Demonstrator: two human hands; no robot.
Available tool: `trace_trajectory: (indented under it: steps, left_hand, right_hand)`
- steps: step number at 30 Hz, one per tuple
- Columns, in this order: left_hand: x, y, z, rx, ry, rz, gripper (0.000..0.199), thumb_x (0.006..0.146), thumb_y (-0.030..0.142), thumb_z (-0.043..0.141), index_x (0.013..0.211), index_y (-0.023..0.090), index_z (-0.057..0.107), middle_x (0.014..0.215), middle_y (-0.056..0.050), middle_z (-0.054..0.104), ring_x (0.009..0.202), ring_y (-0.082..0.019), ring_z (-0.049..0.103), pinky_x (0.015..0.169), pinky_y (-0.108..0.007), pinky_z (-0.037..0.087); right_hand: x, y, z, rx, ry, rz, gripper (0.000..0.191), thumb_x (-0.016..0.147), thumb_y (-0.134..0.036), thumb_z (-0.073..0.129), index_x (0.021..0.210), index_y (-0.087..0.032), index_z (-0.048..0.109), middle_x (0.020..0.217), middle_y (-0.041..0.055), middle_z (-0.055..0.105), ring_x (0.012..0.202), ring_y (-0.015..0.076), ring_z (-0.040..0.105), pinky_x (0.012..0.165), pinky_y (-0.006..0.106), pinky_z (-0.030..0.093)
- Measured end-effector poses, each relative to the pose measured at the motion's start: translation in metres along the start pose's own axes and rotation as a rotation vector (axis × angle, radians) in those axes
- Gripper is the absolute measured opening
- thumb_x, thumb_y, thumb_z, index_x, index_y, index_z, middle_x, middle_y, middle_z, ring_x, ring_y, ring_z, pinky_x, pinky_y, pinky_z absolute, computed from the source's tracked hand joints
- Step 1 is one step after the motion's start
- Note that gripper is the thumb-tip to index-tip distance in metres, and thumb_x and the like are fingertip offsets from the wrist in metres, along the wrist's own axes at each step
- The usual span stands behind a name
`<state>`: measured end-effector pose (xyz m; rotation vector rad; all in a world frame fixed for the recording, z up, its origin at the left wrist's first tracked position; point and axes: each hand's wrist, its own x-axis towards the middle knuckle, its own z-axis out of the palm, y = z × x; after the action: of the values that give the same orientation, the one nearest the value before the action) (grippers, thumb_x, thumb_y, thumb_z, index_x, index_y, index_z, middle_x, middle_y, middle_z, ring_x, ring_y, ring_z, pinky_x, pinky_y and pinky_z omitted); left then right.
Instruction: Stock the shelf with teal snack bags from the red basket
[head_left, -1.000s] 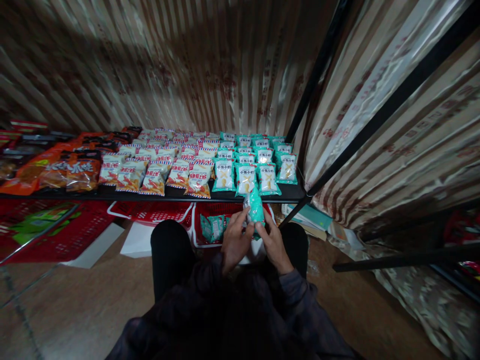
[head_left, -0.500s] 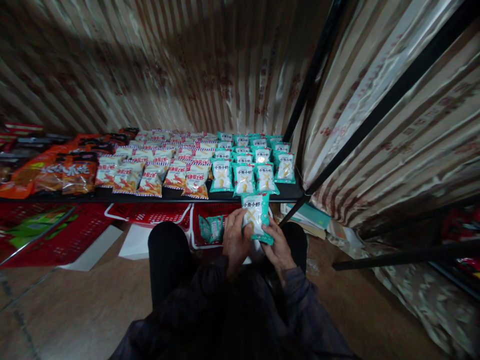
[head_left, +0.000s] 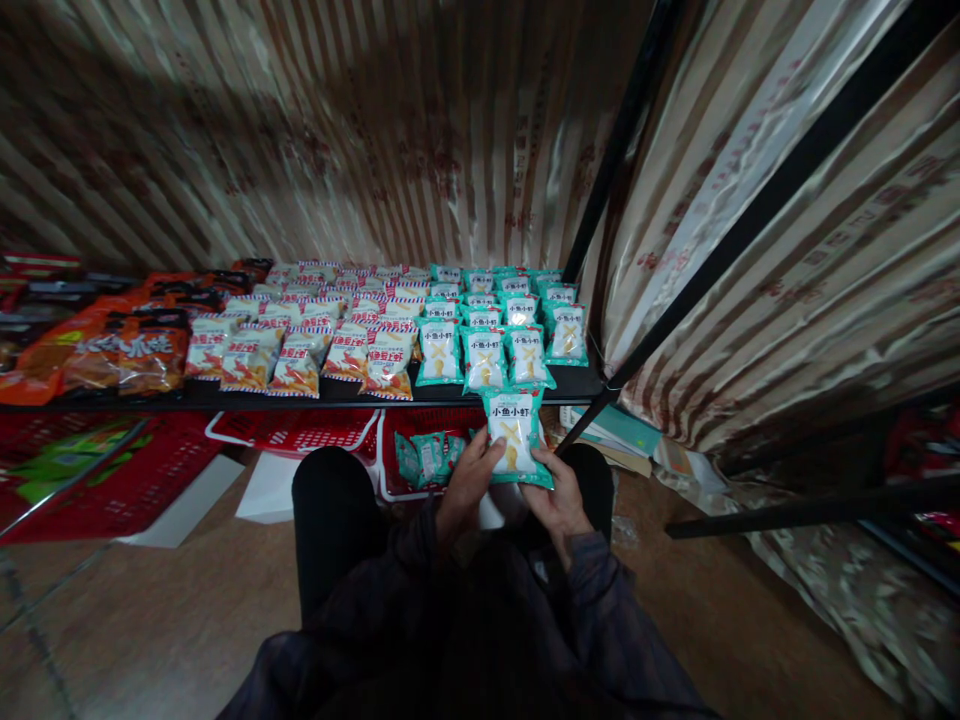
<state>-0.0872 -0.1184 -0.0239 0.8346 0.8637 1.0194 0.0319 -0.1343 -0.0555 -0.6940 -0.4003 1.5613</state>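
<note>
Since a second ago, the teal-and-white snack packet (head_left: 513, 438) has turned from its teal side to show its printed front, and it sits slightly farther right than when that front first appeared. I now see it just below and right of the frame's centre, held in front of the black shelf (head_left: 577, 381); I cannot tell whether its top touches the shelf edge.

On my feed the left hand (head_left: 469, 482) grips its left edge, thumb on the front and fingers curled close behind. The right hand (head_left: 559, 492) pinches its lower right edge the same way, with little gap between thumb and fingers.

Just beyond, I find matching teal packets (head_left: 484, 360) standing in rows at the centre-right of the shelf. Left of them are red-lettered snack bags (head_left: 300, 362), then orange snack bags (head_left: 152, 355) toward the frame's left edge. Below the shelf, left of the hands, a red basket (head_left: 382, 465) with a white rim holds more teal packets (head_left: 427, 460). A striped curtain (head_left: 420, 150) fills the top of my view, and a black metal bar (head_left: 739, 250) slants across the upper right.
</note>
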Motion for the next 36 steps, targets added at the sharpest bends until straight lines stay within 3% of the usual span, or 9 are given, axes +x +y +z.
trace_trajectory:
  steps: [6,12,18,26,30,36]
  left_hand:
    - [0.005,-0.004,0.000,0.024,0.020,0.035,0.061,0.073,0.039,0.072,0.128,0.017,0.055,0.118,-0.011,0.068,0.104,-0.025,0.065,0.091,-0.037,0.052]
    - [0.014,-0.010,0.000,0.080,0.146,0.094,0.063,0.072,0.036,0.074,0.129,0.017,0.053,0.129,-0.014,0.062,0.114,-0.027,0.061,0.092,-0.037,0.052]
    - [0.025,-0.008,0.012,0.029,0.113,0.096,0.064,0.067,0.038,0.077,0.123,0.015,0.056,0.124,-0.015,0.064,0.108,-0.029,0.064,0.091,-0.039,0.053]
    - [0.050,-0.014,0.033,0.087,0.114,0.091,0.066,0.068,0.039,0.077,0.126,0.015,0.054,0.119,-0.015,0.066,0.106,-0.029,0.065,0.090,-0.042,0.054]
    - [0.070,-0.016,0.048,0.121,0.145,0.133,0.066,0.071,0.037,0.075,0.129,0.016,0.052,0.123,-0.015,0.064,0.110,-0.028,0.062,0.093,-0.041,0.052]
    - [0.101,-0.013,0.070,0.180,0.158,0.235,0.060,0.076,0.032,0.071,0.131,0.019,0.052,0.130,-0.012,0.060,0.122,-0.026,0.055,0.104,-0.041,0.044]
  right_hand:
    - [-0.004,-0.013,-0.003,-0.166,0.070,-0.042,0.041,0.066,-0.030,0.077,0.105,-0.024,0.069,0.105,0.0023,0.073,0.104,0.0255,0.066,0.091,0.039,0.053]
    - [-0.006,-0.020,-0.016,-0.259,0.054,-0.064,0.053,0.063,-0.034,0.083,0.113,-0.025,0.067,0.109,0.0045,0.072,0.107,0.0248,0.064,0.094,0.040,0.050]
    - [-0.003,-0.025,-0.028,-0.280,0.009,-0.120,0.054,0.064,-0.027,0.083,0.115,-0.028,0.066,0.124,0.0045,0.066,0.114,0.0227,0.060,0.098,0.036,0.048]
    - [0.009,-0.039,-0.040,-0.320,0.051,-0.223,0.054,0.068,-0.029,0.080,0.119,-0.024,0.063,0.124,0.0060,0.066,0.113,0.0230,0.061,0.101,0.040,0.047]
    - [0.024,-0.051,-0.046,-0.578,0.164,-0.371,0.055,0.075,-0.034,0.072,0.127,-0.023,0.057,0.134,0.0069,0.059,0.122,0.0237,0.055,0.107,0.044,0.041]
    - [0.045,-0.063,-0.043,-1.201,0.359,-0.737,0.052,0.087,-0.027,0.050,0.138,-0.016,0.048,0.143,0.0136,0.048,0.134,0.0260,0.042,0.115,0.050,0.026]
